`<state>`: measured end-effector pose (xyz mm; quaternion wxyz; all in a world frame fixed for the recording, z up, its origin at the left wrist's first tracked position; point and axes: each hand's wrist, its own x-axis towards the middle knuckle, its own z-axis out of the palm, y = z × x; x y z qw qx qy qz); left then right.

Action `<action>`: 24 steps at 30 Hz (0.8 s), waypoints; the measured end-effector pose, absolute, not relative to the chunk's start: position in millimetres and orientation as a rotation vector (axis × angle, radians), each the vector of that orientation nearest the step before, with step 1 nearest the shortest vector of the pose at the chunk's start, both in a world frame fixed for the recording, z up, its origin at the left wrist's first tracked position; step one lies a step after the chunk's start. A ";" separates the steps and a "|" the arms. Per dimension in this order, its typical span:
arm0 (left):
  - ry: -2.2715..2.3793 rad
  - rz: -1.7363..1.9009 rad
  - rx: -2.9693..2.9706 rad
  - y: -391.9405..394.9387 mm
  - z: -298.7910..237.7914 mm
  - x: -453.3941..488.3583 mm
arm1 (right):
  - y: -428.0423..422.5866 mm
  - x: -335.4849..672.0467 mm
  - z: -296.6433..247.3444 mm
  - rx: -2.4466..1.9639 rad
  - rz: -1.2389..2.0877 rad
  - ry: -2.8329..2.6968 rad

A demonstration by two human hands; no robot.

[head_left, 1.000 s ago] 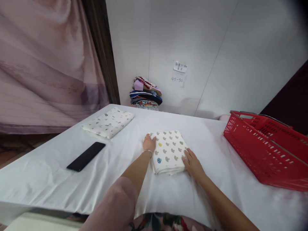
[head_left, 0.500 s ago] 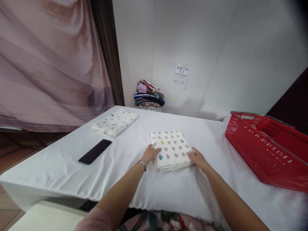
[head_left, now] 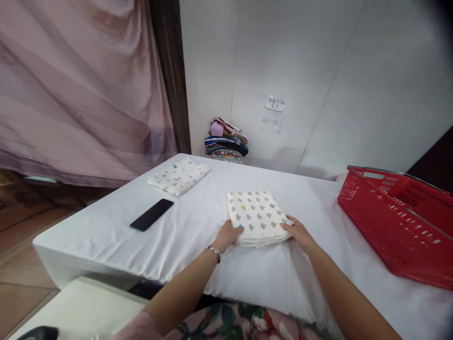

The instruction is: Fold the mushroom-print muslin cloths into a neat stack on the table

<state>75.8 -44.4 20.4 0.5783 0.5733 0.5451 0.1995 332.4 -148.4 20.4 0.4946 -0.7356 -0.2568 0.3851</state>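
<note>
A folded white cloth (head_left: 260, 211) printed with grey mushrooms lies in front of me on the white-covered table (head_left: 198, 226). My left hand (head_left: 228, 235) grips its near left corner, thumb on top and the other fingers hidden at the edge. On the opposite side, my right hand (head_left: 298, 232) pinches the right edge near the front corner, its thumb also on top. Farther left lies a second folded white cloth (head_left: 179, 176) with small dark prints, which neither hand touches.
A black phone (head_left: 152, 215) rests on the table left of my hands. At the right stands a red plastic basket (head_left: 392, 226). Behind the table is a stack of folded clothes (head_left: 226, 141) against the wall. A pale box-like surface (head_left: 85, 307) sits low at the left.
My left hand has slid toward the near left corner of the mushroom cloth, covering most of its blue mushroom. The right hand keeps its place. The whole view has shifted slightly.
</note>
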 end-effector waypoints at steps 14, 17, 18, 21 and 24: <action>1.362 0.613 1.441 -45.3 1.4 77.0 | -162.5 339.1 -16.8 -1.507 0.939 -0.641; 1.358 0.625 1.406 -48.7 4.7 77.4 | -163.7 335.0 -11.6 -1.491 0.941 -0.647; 1.361 0.633 1.398 -50.2 6.0 77.3 | -164.0 333.8 -9.7 -1.484 0.949 -0.643; 1.354 0.663 1.396 -54.4 8.5 76.6 | -163.9 331.5 -4.9 -1.464 0.993 -0.630; 1.333 0.672 1.406 -57.5 9.2 75.2 | -163.2 330.7 -2.6 -1.461 1.009 -0.635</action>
